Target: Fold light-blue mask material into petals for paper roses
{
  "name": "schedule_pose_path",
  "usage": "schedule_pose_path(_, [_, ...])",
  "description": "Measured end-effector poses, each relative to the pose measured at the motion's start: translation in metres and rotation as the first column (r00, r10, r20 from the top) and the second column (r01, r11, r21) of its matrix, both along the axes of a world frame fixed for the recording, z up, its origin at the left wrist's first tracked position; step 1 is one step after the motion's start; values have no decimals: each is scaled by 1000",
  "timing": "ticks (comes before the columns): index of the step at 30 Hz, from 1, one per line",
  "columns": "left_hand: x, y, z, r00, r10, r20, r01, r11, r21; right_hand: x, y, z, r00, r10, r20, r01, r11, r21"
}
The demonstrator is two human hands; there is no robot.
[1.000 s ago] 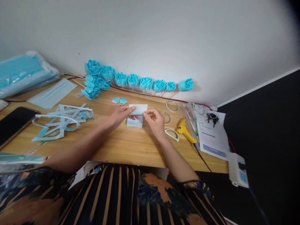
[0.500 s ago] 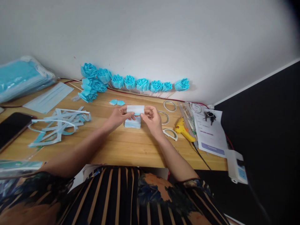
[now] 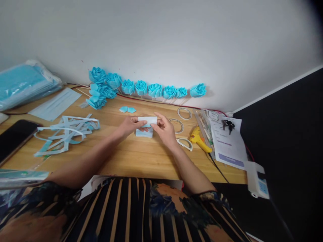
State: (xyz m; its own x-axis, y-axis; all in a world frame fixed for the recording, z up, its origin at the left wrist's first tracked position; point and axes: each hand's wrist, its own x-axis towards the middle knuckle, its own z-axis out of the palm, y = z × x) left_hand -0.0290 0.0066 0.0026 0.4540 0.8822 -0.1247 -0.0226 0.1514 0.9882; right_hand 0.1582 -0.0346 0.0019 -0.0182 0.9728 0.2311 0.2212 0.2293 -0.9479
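Between my two hands is a small rectangular piece of mask fabric (image 3: 148,119), white with a light blue lower edge. My left hand (image 3: 131,125) pinches its left end, thumb in front. My right hand (image 3: 164,129) has thumb and fingers at its right end, with the index finger lifted away. Just below lies a stack of cut pale blue fabric pieces (image 3: 144,133), partly hidden by the hands. Two folded blue petals (image 3: 127,109) lie on the table behind my left hand.
Several blue fabric flowers (image 3: 155,90) line the wall. Left are cut mask straps (image 3: 64,132), a phone (image 3: 17,139), a flat mask (image 3: 55,103) and a bag of masks (image 3: 27,84). Right are tape rings (image 3: 184,113), scissors (image 3: 185,144), a yellow glue gun (image 3: 200,139), and keys (image 3: 228,124) on paper.
My right index finger has lifted and straightened off the fabric piece. The left hand keeps its pinch. The whole view has shifted slightly.
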Motion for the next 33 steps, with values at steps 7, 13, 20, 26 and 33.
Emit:
schedule_pose_path(7, [0,2,-3,991,49,125,-41,997,-60,12,-3,12,984,56,170,-75,991,109])
schedule_pose_path(13, [-2,5,-6,988,42,151,-38,999,-24,14,0,10,965,15,263,-71,977,203])
schedule_pose_path(20, [-2,5,-9,993,-14,114,12,1000,22,17,4,5,963,-2,271,-53,979,195])
schedule_pose_path(26, [-2,4,-7,996,-39,83,38,999,18,16,4,8,966,7,258,-62,977,206])
schedule_pose_path(33, [-2,3,-7,995,-46,87,45,999,18,15,3,10,967,14,256,-63,981,183])
